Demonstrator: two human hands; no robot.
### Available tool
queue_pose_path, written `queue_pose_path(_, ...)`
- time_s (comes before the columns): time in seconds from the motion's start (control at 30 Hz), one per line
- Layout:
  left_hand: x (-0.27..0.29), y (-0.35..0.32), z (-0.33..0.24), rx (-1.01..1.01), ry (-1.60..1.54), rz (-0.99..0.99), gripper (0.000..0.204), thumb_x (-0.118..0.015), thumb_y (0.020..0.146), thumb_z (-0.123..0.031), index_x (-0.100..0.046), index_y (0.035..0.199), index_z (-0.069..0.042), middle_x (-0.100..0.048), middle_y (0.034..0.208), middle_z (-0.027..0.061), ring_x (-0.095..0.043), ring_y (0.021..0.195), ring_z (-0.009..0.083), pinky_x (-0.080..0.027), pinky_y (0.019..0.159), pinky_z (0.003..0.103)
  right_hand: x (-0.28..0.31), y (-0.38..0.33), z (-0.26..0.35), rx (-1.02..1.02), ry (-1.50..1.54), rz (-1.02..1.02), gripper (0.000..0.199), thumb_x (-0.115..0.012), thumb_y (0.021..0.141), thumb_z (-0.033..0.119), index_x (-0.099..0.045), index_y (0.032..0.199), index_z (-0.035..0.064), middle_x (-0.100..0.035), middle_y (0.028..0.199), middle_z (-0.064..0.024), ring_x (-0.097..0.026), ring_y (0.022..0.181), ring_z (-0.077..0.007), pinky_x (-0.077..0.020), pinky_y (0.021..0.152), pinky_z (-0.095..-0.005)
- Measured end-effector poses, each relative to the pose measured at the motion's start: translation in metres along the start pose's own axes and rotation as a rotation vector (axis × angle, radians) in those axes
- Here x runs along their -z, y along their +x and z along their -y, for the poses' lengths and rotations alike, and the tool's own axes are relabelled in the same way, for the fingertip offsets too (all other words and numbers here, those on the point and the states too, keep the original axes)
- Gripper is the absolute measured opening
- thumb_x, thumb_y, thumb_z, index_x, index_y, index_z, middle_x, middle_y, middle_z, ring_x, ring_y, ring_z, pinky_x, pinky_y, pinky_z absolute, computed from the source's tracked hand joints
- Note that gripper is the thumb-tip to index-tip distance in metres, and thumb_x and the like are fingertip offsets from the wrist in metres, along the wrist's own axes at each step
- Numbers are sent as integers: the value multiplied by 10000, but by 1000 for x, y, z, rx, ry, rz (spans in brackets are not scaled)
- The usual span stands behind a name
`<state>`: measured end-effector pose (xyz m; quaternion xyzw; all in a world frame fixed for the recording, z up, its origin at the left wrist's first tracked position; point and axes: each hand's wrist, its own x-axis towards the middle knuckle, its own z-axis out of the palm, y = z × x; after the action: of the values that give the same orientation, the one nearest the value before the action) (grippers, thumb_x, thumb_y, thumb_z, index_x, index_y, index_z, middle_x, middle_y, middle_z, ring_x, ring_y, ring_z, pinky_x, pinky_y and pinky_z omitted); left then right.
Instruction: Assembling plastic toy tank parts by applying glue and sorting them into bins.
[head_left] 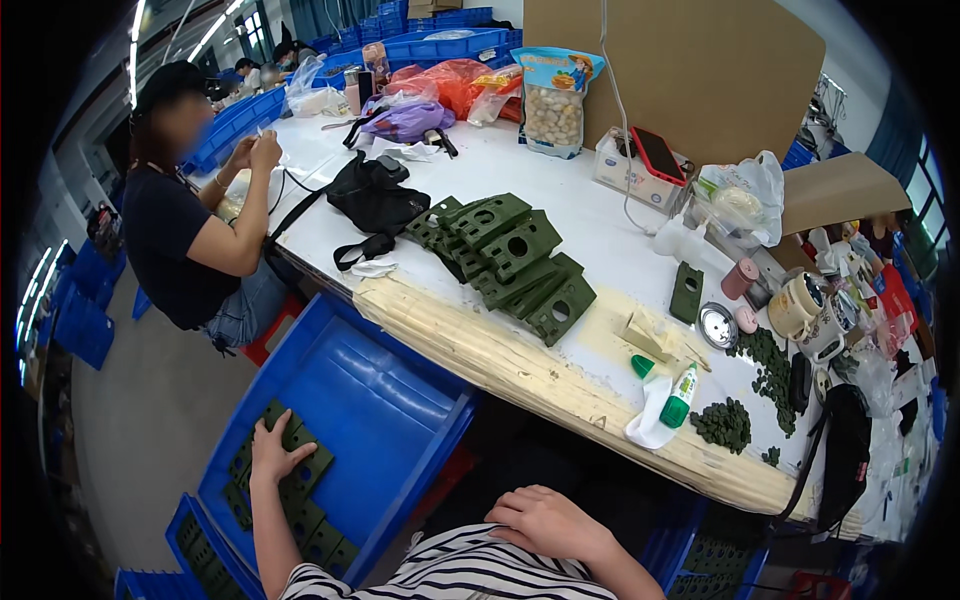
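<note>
My left hand (272, 452) reaches down into a large blue bin (345, 375) beside the table. Its thumb and fingers are spread round a green plate (294, 432) with holes, which lies among several similar plates on the bin's floor. Bare of any object, my right hand (545, 520) rests on my lap with the fingers loosely stretched. On the white table, a leaning pile of dark green plates (515, 250) with round holes lies beyond the bin. A single green plate (686, 292) lies flat farther right.
A glue bottle (679, 397) lies on white tissue near the padded table edge (480, 350). Small green pieces (722, 425) sit heaped to its right. A black bag (378, 195) lies left of the pile. A co-worker (185, 200) sits at the left side.
</note>
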<state>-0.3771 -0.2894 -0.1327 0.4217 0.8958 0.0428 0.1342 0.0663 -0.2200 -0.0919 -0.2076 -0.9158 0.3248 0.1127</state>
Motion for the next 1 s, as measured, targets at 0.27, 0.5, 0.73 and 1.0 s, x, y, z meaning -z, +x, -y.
queue_pose_path(0.27,-15,17,42,42,-77,-178,526,-784,727,-371,-520,1064,-66,-538,1092,166,-496,1037,358,-435,899,433,-3,-3,-6,-33,-8,21,227,-600,895,293,-640,978,85,-627,905,-62,-616,870,-251,-481,820,-352)
queue_pose_path(0.5,16,25,43,98,-72,92,668,-848,577,-416,-525,1083,-123,-528,1104,168,-471,1082,347,-407,941,416,2,7,4,-33,-32,-18,170,-667,825,217,-676,913,71,-652,887,-53,-624,833,-242,-488,780,-353)
queue_pose_path(0.73,18,18,59,41,-57,186,615,-853,572,-300,-532,1070,-138,-536,1105,142,-461,1136,327,-406,988,416,1,6,10,-24,-26,2,169,-695,790,189,-676,902,64,-652,869,-56,-627,828,-249,-486,774,-351)
queue_pose_path(1.0,11,19,40,-71,286,40,306,-762,593,-322,-709,835,-143,-601,1008,100,-480,1055,279,-419,892,365,3,0,5,-23,-27,-9,180,-655,835,237,-671,928,84,-631,881,-48,-613,833,-237,-473,797,-348)
